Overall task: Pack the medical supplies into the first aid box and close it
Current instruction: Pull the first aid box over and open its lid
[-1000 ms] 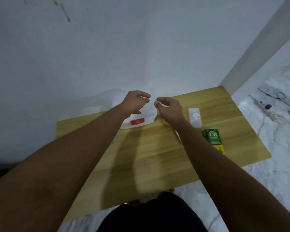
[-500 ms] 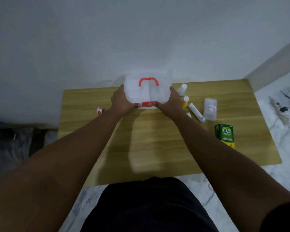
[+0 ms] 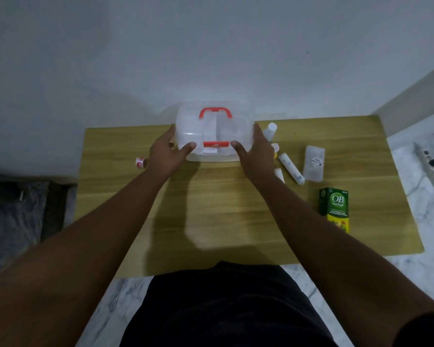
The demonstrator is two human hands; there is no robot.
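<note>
A clear plastic first aid box [image 3: 226, 131] with a red handle and a red front latch stands at the far middle of the wooden table [image 3: 211, 209], lid down. My left hand [image 3: 167, 156] grips its left side and my right hand [image 3: 254, 154] its right side, thumbs on the front near the latch. To the right lie a white bottle [image 3: 270, 131], a yellow-bodied bottle [image 3: 275, 149], a white tube [image 3: 291, 169], a clear packet [image 3: 314, 163] and a green OB herbal carton [image 3: 335, 207]. A small red-and-white roll [image 3: 141, 162] lies left of the box.
The table's far edge meets a white wall. Marble floor surrounds the table, with a power strip and cables [image 3: 429, 161] on the right. Dark plastic-covered items [image 3: 18, 209] sit on the floor at the left.
A second ago my hands hovered above the box with fingers curled; now they clasp both sides of it. The head view has shifted to centre on the table.
</note>
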